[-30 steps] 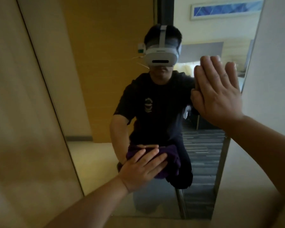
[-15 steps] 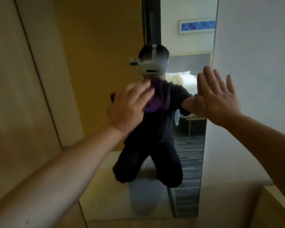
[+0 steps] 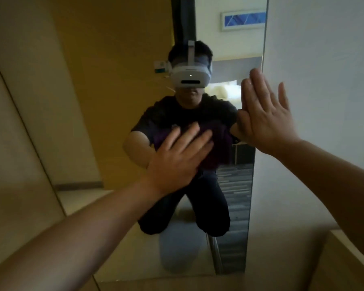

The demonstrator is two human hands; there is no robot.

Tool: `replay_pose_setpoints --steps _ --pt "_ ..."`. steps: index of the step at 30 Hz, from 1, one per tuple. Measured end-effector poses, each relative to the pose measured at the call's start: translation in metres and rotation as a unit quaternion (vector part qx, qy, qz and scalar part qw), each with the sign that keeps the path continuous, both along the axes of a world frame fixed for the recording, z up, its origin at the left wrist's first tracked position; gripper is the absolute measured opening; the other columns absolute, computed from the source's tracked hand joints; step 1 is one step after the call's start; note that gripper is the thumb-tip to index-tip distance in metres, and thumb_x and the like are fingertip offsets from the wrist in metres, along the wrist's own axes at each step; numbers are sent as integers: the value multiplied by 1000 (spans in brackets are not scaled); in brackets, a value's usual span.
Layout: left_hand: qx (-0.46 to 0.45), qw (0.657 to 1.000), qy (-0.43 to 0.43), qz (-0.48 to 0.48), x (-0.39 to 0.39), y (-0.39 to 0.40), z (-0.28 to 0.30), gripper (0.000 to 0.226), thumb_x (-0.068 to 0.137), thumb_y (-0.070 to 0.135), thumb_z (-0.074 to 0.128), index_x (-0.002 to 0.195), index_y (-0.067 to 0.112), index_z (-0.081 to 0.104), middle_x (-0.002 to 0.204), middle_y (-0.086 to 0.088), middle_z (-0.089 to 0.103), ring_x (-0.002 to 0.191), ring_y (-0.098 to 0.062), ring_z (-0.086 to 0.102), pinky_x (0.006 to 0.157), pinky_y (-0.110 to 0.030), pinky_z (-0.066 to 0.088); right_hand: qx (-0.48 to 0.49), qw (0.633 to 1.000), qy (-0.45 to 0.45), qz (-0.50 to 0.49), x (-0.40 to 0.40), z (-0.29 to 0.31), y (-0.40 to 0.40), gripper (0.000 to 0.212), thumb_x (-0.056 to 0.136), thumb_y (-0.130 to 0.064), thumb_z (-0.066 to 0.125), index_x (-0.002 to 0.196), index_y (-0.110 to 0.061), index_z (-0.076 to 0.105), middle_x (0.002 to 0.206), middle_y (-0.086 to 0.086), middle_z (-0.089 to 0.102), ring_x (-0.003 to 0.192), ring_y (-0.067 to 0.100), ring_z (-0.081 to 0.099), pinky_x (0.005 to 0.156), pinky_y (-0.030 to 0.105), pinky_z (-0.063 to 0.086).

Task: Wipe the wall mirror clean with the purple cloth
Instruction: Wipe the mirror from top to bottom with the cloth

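A tall wall mirror [image 3: 114,101] fills the middle of the view and reflects a kneeling person in dark clothes with a white headset. My left hand [image 3: 177,158] lies flat, fingers spread, and presses the purple cloth [image 3: 219,143] against the glass at the height of the reflected chest. Most of the cloth is hidden under the hand; its right part shows beyond the fingers. My right hand [image 3: 265,120] rests open and flat at the mirror's right edge, partly on the white wall, and holds nothing.
A beige panel [image 3: 19,143] borders the mirror on the left, and a white wall [image 3: 324,80] on the right. A wooden ledge [image 3: 345,265] sits at the lower right. The mirror's bottom edge meets a wooden strip near the floor.
My left hand swept the cloth up from low on the glass to head height, and has now come back down to chest height. My right hand stayed at the mirror's right edge.
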State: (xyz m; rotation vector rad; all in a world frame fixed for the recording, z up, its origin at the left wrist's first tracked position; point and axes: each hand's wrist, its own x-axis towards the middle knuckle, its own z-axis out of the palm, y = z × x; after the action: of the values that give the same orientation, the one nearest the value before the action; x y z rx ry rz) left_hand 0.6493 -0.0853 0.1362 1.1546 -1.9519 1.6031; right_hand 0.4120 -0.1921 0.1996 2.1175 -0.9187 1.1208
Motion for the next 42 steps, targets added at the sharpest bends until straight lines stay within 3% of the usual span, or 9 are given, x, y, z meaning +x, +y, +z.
replay_pose_setpoints --steps 6,13,17,22,24,27,32,36,42 --pt "84 993 -67 41 3 6 -136 50 104 30 34 153 21 37 161 -1 28 148 -26 27 113 -45 29 1 1000 5 -1 -3 0 -1 63 105 -43 18 158 -11 6 166 12 -2 153 28 -2 123 51 -2" --pt "82 996 -24 17 -1 8 -127 45 105 29 38 150 25 43 159 3 34 143 -22 37 108 -41 35 24 1000 3 11 -9 5 6 62 106 -46 19 159 -17 3 166 5 -8 153 25 -7 123 52 -3" --pt "102 995 -10 14 -6 12 -117 39 105 25 39 140 28 54 152 6 44 134 -21 45 98 -39 40 77 992 -97 9 -37 9 -5 64 106 -47 20 158 -15 0 165 5 -12 153 23 -10 123 50 -3" --pt "118 991 42 -49 -24 15 -67 32 104 14 42 124 18 67 136 -4 58 117 -27 53 92 -43 39 93 990 -60 -87 -49 -2 -33 70 104 -51 20 158 -12 -3 165 13 -12 151 27 -16 123 53 -5" --pt "44 990 101 -86 -32 8 -24 36 106 12 36 122 15 68 134 -6 61 115 -32 57 90 -43 39 95 989 -66 -88 -48 -3 -36 70 105 -49 22 158 -12 -4 165 13 -12 151 27 -16 123 52 -6" --pt "-75 982 138 -102 -47 -14 74 33 93 4 56 124 12 65 136 -7 59 120 -32 51 94 -45 41 91 989 -64 -92 -49 -4 -40 70 105 -50 22 158 -13 -4 165 12 -13 151 26 -16 123 52 -6" --pt "-115 982 146 6 -73 -44 176 51 89 16 49 140 17 53 151 -5 46 134 -29 45 101 -43 38 71 991 -63 -93 -48 -6 -46 70 104 -53 18 158 -14 -4 165 11 -12 152 26 -16 123 50 -8" --pt "-101 992 76 3 -76 -50 122 46 98 22 46 143 15 49 155 -7 41 141 -30 39 107 -46 30 49 993 -75 -79 -50 -9 -54 70 104 -53 21 158 -14 1 166 12 -7 152 27 -11 123 50 -7" --pt "28 999 -35 -24 -70 -38 -66 49 99 24 49 147 16 46 157 -6 37 145 -31 32 114 -48 28 -11 994 -91 -60 -47 -14 -64 69 104 -51 23 158 -12 6 165 17 2 152 33 -1 122 56 0"
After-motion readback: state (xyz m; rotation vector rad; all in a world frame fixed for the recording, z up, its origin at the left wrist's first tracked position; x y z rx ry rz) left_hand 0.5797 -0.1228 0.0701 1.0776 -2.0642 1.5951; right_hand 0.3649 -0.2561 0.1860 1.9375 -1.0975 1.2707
